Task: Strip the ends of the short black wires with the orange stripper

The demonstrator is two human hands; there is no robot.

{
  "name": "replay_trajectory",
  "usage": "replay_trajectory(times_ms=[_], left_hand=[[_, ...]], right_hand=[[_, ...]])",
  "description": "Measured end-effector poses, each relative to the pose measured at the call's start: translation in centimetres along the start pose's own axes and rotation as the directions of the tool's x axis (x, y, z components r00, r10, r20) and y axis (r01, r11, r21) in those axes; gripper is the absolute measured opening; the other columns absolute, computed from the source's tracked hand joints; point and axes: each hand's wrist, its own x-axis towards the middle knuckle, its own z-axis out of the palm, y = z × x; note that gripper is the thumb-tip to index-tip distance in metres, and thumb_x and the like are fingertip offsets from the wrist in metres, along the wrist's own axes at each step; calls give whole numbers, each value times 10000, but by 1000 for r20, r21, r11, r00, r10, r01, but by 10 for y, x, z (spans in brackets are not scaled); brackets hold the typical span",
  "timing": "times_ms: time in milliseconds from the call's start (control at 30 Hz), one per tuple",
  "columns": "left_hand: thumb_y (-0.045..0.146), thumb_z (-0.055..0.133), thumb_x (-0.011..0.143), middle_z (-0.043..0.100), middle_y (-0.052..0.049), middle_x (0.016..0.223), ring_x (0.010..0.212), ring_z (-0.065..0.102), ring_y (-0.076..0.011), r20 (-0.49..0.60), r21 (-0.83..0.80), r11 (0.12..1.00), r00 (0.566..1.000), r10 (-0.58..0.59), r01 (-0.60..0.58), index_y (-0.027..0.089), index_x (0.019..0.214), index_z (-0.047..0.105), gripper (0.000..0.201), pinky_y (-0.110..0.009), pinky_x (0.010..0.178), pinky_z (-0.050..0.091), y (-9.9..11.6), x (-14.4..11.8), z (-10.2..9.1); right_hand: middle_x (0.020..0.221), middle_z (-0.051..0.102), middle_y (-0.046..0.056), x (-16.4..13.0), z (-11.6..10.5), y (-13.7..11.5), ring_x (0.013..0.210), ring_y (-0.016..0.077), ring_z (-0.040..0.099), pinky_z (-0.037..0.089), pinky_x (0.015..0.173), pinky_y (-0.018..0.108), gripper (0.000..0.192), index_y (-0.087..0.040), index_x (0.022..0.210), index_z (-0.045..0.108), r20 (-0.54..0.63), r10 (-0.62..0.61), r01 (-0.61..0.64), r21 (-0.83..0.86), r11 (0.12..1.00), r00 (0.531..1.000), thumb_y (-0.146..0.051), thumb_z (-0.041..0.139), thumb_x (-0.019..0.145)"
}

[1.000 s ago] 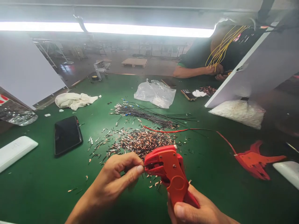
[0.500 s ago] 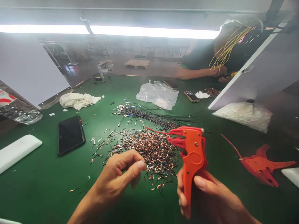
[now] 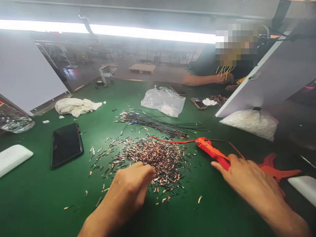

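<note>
Palm down on the right, my right hand (image 3: 249,174) has its fingers over the handle of an orange-red wire stripper (image 3: 212,152), which lies low over the table with its jaws pointing left. The thumb is along the near side of the handle. At the near edge of a pile of short wire offcuts (image 3: 158,158), my left hand (image 3: 133,184) is closed, its fingertips turned away and hidden. The offcuts are black with copper ends. Behind them lies a bundle of black wires (image 3: 158,123) with metal-tipped ends and a few blue marks. A red strip (image 3: 172,142) extends left from the stripper.
A second orange-red tool (image 3: 278,169) lies beyond my right wrist. Left are a phone (image 3: 67,144), a white case (image 3: 14,159) and a cloth (image 3: 77,107). A plastic bag (image 3: 164,102) lies behind the wires. Another person's arm (image 3: 202,79) is across the table, beside a white panel (image 3: 261,79).
My right hand has turned palm down and moved right, lowering the upright wire stripper toward the table. My left hand has rolled over, knuckles up, by the pile. The view has shifted slightly.
</note>
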Motion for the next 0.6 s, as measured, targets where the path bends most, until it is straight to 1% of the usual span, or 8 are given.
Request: replay_trajectory(times_ms=[100,200,300,367,433,467,533,600], left_hand=[[18,434,913,609,-12,664,574,500,-132,-43,65,994,995,88,-86,157,907,611,225,-238,523,381,1,-1,8],[-1,440,903,589,-1,636,572,469,-143,-92,122,986,987,129,-117,164,908,609,236,-266,538,349,6,0,13],[-7,427,899,553,4,618,576,447,-148,-96,151,978,983,159,-143,166,896,612,253,-282,555,331,10,2,17],[-20,420,883,548,-1,627,582,444,-152,-83,142,973,977,196,-183,161,876,604,257,-276,547,336,11,2,19],[-27,411,872,555,-13,648,588,454,-156,-65,117,972,975,211,-202,158,847,590,259,-266,530,350,13,3,22],[-27,406,869,559,-19,658,592,463,-158,-52,103,974,977,207,-201,158,836,583,258,-262,521,358,13,3,23],[-15,403,874,573,-28,679,607,495,-165,-17,77,977,980,200,-198,158,843,580,250,-258,512,385,16,3,25],[8,407,887,596,-33,697,618,531,-173,20,50,979,980,198,-198,159,885,585,234,-258,503,414,19,2,26]], right_hand=[[795,668,148,-5,3,-2,830,394,684,503,626,453,472,-142,919,614,33,-53,58,-177,983,998,-599,494,933],[842,654,134,-11,8,-6,799,345,686,506,575,413,436,-131,911,610,10,-127,127,-210,969,992,-559,534,938],[814,634,151,-14,8,-11,741,351,664,490,524,424,486,-124,861,621,-51,-210,193,-228,954,976,-570,456,962],[855,649,196,-17,3,-19,785,397,654,510,586,492,525,-99,929,637,-157,-243,216,-170,962,957,-569,406,972],[1015,680,228,-23,-5,-34,909,416,656,523,714,538,464,-109,1120,609,-309,-216,245,58,968,926,-500,394,994],[1097,693,201,-28,-10,-43,981,386,660,531,773,515,397,-154,1184,587,-352,-239,337,253,907,905,-463,421,999],[1149,721,111,-40,-16,-63,1035,291,681,541,847,430,273,-246,1251,553,-362,-351,503,573,647,864,-320,475,1001],[1029,763,59,-52,-19,-81,944,259,711,521,887,425,291,-273,1236,560,-456,-408,608,664,436,791,-216,539,951]])
